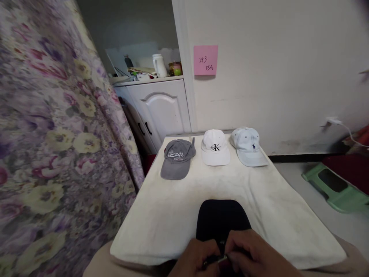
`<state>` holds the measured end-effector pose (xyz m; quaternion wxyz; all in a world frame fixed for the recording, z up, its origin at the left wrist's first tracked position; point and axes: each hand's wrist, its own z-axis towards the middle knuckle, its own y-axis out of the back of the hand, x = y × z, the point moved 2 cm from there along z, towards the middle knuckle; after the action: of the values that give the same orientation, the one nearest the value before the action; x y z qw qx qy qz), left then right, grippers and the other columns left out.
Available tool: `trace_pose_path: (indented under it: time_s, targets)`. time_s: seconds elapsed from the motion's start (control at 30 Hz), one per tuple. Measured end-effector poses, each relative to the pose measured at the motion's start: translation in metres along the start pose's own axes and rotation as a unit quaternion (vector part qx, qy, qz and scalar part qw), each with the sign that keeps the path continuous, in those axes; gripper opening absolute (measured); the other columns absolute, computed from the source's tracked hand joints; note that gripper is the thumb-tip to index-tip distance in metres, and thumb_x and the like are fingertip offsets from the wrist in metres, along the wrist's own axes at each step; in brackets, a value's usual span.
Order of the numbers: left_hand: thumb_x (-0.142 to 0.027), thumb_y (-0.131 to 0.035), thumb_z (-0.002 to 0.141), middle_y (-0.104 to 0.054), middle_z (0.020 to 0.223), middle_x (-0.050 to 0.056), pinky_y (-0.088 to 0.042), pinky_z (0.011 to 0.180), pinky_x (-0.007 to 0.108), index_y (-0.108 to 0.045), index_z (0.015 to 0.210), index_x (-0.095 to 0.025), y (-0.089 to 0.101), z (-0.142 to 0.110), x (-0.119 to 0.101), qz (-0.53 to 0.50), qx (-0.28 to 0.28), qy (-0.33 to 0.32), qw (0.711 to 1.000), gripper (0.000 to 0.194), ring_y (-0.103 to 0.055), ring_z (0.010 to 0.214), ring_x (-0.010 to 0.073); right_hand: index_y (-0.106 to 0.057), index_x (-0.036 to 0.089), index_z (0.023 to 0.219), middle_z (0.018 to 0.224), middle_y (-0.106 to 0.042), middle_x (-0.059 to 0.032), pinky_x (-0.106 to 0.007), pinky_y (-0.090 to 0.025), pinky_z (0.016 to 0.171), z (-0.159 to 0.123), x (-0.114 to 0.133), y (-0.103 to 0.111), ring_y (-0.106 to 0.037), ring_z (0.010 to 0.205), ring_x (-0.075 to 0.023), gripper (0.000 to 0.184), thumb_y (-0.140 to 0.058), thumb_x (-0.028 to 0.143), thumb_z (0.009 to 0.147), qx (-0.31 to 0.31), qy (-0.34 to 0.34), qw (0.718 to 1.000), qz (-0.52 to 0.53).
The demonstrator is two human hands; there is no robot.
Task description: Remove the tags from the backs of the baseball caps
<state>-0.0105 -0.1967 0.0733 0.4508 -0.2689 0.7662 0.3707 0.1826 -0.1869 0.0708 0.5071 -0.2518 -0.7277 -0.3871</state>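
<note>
A black baseball cap [221, 217] lies at the near edge of the cloth, its brim pointing away from me. My left hand [198, 256] is closed with bent fingers on a dark strap [211, 260] of this cap, near a small metallic piece [222, 258]. My right hand [250, 250] pinches the same strap from the other side, fingers pressed together. Both hands cover much of the cap's near part. Farther back stand three caps in a row: a grey cap [177, 157] with "Always" lettering, a white cap [215, 148] with a "CK" mark and a pale blue cap [249, 146].
The caps rest on a cream cloth [161, 215] over a small table. At the left hangs a floral curtain [57, 154]. Behind is a white cabinet [161, 111] with a jug [159, 65] on top. A green stool [340, 192] stands at the right.
</note>
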Motion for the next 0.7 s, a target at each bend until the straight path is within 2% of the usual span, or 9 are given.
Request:
trace_pose_path:
  time_s: [0.07, 0.17, 0.4, 0.57, 0.63, 0.7]
  targets:
    - [-0.030, -0.058, 0.089, -0.063, 0.084, -0.002, -0.038, 0.072, 0.024, -0.072, 0.090, -0.018, 0.002, 0.002, 0.003, -0.005, -0.012, -0.022, 1.000, 0.018, -0.056, 0.083, 0.0165, -0.060, 0.019, 0.080, 0.072, -0.062, 0.0018, -0.024, -0.042, 0.060, 0.000, -0.005, 0.000, -0.056, 0.063, -0.0133, 0.012, -0.052, 0.014, 0.087, -0.013, -0.003, 1.000, 0.019]
    - [-0.041, -0.057, 0.093, -0.054, 0.070, -0.003, -0.032, 0.062, 0.024, -0.070, 0.084, -0.015, 0.004, 0.005, 0.008, -0.028, -0.014, -0.050, 0.998, 0.030, -0.047, 0.067, 0.0132, -0.060, 0.018, 0.082, 0.070, -0.060, 0.0023, -0.024, -0.039, 0.056, 0.002, -0.012, 0.000, -0.053, 0.060, -0.0129, 0.011, -0.053, 0.019, 0.091, -0.031, 0.000, 0.997, 0.064]
    - [-0.044, -0.057, 0.093, -0.059, 0.078, -0.002, -0.036, 0.072, 0.026, -0.068, 0.090, -0.021, 0.007, 0.003, 0.018, -0.013, -0.055, -0.024, 0.998, 0.026, -0.052, 0.079, 0.0175, -0.056, 0.020, 0.079, 0.067, -0.053, 0.0043, -0.025, -0.039, 0.057, 0.012, -0.012, -0.008, -0.050, 0.060, -0.0131, 0.010, -0.059, 0.026, 0.086, -0.067, 0.024, 0.983, 0.171]
    - [-0.039, -0.060, 0.089, -0.063, 0.091, 0.001, -0.036, 0.084, 0.031, -0.069, 0.093, -0.021, 0.008, 0.002, 0.024, -0.003, -0.092, 0.031, 0.995, 0.020, -0.054, 0.096, 0.0234, -0.060, 0.019, 0.085, 0.066, -0.060, 0.0029, -0.027, -0.043, 0.059, 0.014, -0.019, -0.014, -0.056, 0.056, -0.0133, 0.010, -0.061, 0.029, 0.086, -0.057, 0.019, 0.977, 0.205]
    - [-0.039, -0.060, 0.090, -0.063, 0.089, 0.000, -0.036, 0.082, 0.030, -0.069, 0.091, -0.022, 0.009, 0.003, 0.025, -0.024, -0.099, 0.016, 0.995, 0.019, -0.055, 0.095, 0.0226, -0.061, 0.018, 0.085, 0.062, -0.061, 0.0033, -0.027, -0.044, 0.059, 0.012, -0.023, -0.013, -0.058, 0.056, -0.0140, 0.009, -0.061, 0.028, 0.086, -0.059, 0.018, 0.976, 0.211]
    - [-0.038, -0.060, 0.091, -0.063, 0.085, -0.001, -0.037, 0.078, 0.029, -0.069, 0.089, -0.022, 0.008, 0.004, 0.027, -0.037, -0.103, -0.010, 0.994, 0.019, -0.055, 0.089, 0.0209, -0.061, 0.019, 0.084, 0.066, -0.063, 0.0027, -0.027, -0.046, 0.061, 0.010, -0.024, -0.013, -0.062, 0.058, -0.0142, 0.003, -0.061, 0.022, 0.085, -0.049, 0.026, 0.973, 0.223]
